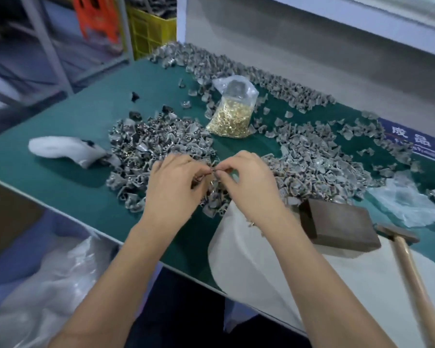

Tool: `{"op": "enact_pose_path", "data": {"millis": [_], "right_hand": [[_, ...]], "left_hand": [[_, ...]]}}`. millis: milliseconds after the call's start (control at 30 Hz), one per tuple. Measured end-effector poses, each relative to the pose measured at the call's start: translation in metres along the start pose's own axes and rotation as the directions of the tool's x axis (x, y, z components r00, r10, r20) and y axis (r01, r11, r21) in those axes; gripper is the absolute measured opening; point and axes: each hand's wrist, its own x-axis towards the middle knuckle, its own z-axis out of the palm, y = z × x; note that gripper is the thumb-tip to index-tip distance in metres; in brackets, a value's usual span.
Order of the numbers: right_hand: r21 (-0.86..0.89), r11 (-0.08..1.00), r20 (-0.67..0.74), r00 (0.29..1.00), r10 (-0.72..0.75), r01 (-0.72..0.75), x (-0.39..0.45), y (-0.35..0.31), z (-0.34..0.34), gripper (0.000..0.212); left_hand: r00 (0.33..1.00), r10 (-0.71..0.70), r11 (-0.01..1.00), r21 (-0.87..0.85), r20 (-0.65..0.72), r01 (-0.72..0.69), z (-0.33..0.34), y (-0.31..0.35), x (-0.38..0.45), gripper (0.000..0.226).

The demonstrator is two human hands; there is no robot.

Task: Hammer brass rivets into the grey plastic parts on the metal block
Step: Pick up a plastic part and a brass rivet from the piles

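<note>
Heaps of small grey plastic parts (161, 144) cover the green table. A clear bag of brass rivets (230, 116) stands behind them. My left hand (173, 187) and my right hand (249, 182) meet over the pile, fingertips pinching one small grey part (215, 170) between them. Whether a rivet is in it is too small to tell. The dark metal block (339, 224) lies to the right of my right wrist. A hammer (409, 259) with a wooden handle lies at the block's right.
A white foam sheet (261, 267) lies under the block at the table's front edge. A white object (65, 149) rests at the left. Crumpled clear plastic (407, 199) sits at the right. A plastic-lined bin (48, 285) stands below the table edge, and a yellow crate (151, 28) at the back.
</note>
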Motion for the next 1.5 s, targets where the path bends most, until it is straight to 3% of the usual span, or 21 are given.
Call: {"op": "enact_pose_path", "data": {"millis": [167,333,467,533,633,933,1000,1267,1500], "right_hand": [[0.002,1.0,0.043,0.999,0.03,-0.03,0.005,-0.005,0.016,0.012],[0.007,0.996,-0.049,0.994,0.094,-0.094,-0.007,0.022,-0.009,0.013],[-0.005,0.984,-0.146,0.974,0.175,-0.178,-0.037,0.058,-0.046,0.014],[-0.031,0.973,-0.16,0.962,0.22,-0.228,-0.053,0.073,-0.058,0.014],[-0.029,0.956,-0.177,0.943,0.284,-0.293,-0.072,0.09,-0.064,0.013],[0.063,0.962,-0.311,0.911,0.271,-0.265,-0.091,0.095,-0.052,0.014],[0.081,0.963,-0.32,0.909,0.269,-0.256,-0.092,0.096,-0.052,0.014],[0.13,0.96,-0.312,0.909,0.275,-0.246,-0.096,0.098,-0.052,0.013],[0.193,0.953,-0.34,0.896,0.287,-0.232,-0.096,0.099,-0.052,0.011]], "left_hand": [[0.997,-0.027,0.996,-0.08,0.071,0.032,-0.002,-0.015,0.003,0.016],[0.998,0.054,0.988,-0.149,0.023,-0.05,-0.002,0.004,0.003,0.017],[0.97,0.16,0.966,-0.232,0.183,-0.115,0.008,0.031,-0.003,0.011],[0.945,0.168,0.978,-0.167,0.281,-0.124,0.016,0.039,-0.013,0.015],[0.937,0.17,0.985,-0.024,0.304,-0.171,0.024,0.046,-0.025,0.021],[0.92,0.13,0.975,0.121,0.371,-0.187,0.033,0.055,-0.015,0.04],[0.914,0.119,0.966,0.169,0.388,-0.197,0.036,0.058,-0.013,0.034],[0.929,0.134,0.982,0.082,0.344,-0.172,0.042,0.066,-0.01,0.008],[0.92,0.136,0.974,0.118,0.368,-0.191,0.048,0.073,-0.009,0.011]]}}
